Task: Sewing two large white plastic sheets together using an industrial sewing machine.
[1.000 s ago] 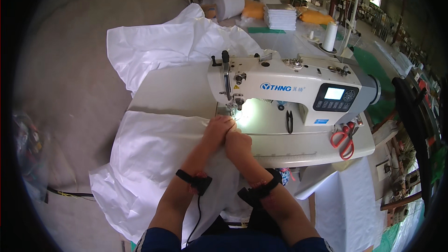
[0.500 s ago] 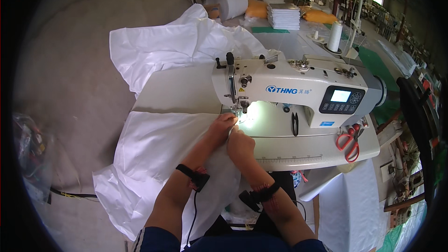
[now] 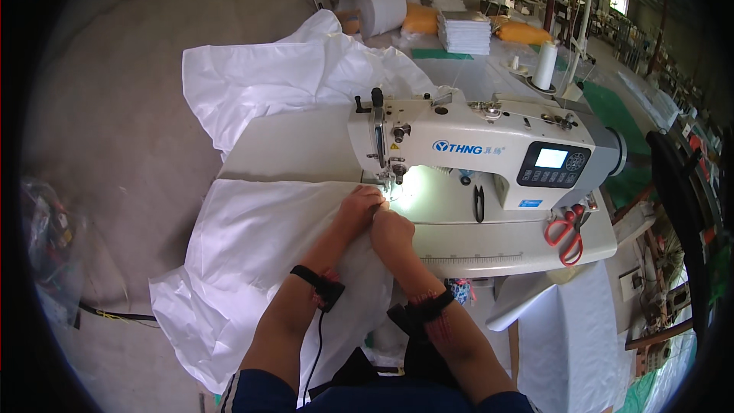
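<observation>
A white sewing machine [image 3: 466, 138] stands on its table, its lamp lighting the needle area. White fabric [image 3: 252, 237] drapes over the near left of the table and hangs toward my lap. My left hand [image 3: 359, 208] is closed on the fabric's edge just in front of the presser foot [image 3: 390, 185]. Close against it, my right hand [image 3: 393, 231] is also closed, pinching the same edge. The fingertips of both hands nearly meet, and the exact grip is partly hidden.
Black thread snips [image 3: 479, 203] and red-handled scissors [image 3: 564, 239] lie right of the needle. More white fabric [image 3: 260, 69] is heaped behind the table. A white thread cone [image 3: 544, 66] stands at the back right. White sheeting [image 3: 569, 336] hangs at the lower right.
Both hands keep their hold on the fabric edge near the needle, with hardly any movement. The view has shifted slightly.
</observation>
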Available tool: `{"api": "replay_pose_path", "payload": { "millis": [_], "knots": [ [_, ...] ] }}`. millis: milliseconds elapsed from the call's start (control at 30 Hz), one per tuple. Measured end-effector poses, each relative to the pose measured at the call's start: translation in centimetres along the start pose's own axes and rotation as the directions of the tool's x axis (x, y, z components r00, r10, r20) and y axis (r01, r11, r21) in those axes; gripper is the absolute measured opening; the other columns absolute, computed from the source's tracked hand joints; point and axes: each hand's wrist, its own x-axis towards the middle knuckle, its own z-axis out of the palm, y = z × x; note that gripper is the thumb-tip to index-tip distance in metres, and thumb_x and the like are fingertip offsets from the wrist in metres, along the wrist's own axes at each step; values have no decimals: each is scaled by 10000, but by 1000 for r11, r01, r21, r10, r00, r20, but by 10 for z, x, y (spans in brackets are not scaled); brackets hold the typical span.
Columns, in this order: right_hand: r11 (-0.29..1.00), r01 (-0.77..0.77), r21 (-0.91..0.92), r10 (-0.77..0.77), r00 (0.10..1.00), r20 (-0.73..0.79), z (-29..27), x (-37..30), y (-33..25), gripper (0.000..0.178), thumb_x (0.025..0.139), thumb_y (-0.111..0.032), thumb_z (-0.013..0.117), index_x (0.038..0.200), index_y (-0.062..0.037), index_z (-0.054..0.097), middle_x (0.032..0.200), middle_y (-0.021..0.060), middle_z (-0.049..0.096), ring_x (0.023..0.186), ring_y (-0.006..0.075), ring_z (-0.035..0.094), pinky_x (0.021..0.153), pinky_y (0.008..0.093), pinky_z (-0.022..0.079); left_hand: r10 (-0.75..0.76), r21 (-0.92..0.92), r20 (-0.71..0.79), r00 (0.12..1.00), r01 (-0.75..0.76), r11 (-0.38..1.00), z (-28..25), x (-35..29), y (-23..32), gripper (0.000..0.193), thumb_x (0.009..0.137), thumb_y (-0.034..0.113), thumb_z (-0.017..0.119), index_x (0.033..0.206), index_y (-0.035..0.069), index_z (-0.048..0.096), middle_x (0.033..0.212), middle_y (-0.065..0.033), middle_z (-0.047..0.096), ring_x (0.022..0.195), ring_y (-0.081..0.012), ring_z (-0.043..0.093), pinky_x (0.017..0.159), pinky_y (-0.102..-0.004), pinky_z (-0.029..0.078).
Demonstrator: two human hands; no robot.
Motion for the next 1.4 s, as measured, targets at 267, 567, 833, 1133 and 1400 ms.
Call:
{"api": "replay_pose_path", "payload": {
  "millis": [267,567,833,1133,1400],
  "knots": [
    [958,214,-188,-182,968,175,-23,-86,0,373,842,-162,513,1138,63,540,837,174,669,671,309,670,590,408,534,-75,175,304,950,22,984,3,4,36,221,818,201,603,919,5,616,945,-139,617,951,-332,561,874,-430,436],
    [892,101,440,-27,985,-170,-11,-18,64,288,934,-280,517,1086,-49,598,707,84,635,544,182,613,489,324,487,-24,209,-26,999,29,978,13,-14,53,197,840,143,585,994,22,611,1048,-121,598,992,-311,553,902,-419,427],
    [301,-36,953,223,974,-33,-8,54,56,309,954,-306,520,1108,-52,604,734,28,618,477,53,502,435,188,405,-41,243,-23,999,45,969,18,-20,40,217,847,139,577,1028,21,598,1068,-115,590,1023,-289,543,921,-409,420],
    [373,16,928,250,961,-117,10,75,59,301,952,-317,537,881,-38,626,631,15,600,454,36,474,425,201,394,-68,253,-35,997,74,965,18,-14,38,215,857,149,564,1037,37,602,1080,-114,593,1037,-288,544,937,-414,413],
    [359,-53,932,313,947,-67,10,74,63,371,901,-399,608,966,-37,655,596,28,570,481,59,526,423,220,440,-87,204,14,996,83,975,13,-27,50,222,849,153,572,1035,34,604,1099,-120,593,1044,-306,548,929,-420,426]
  ]
}}
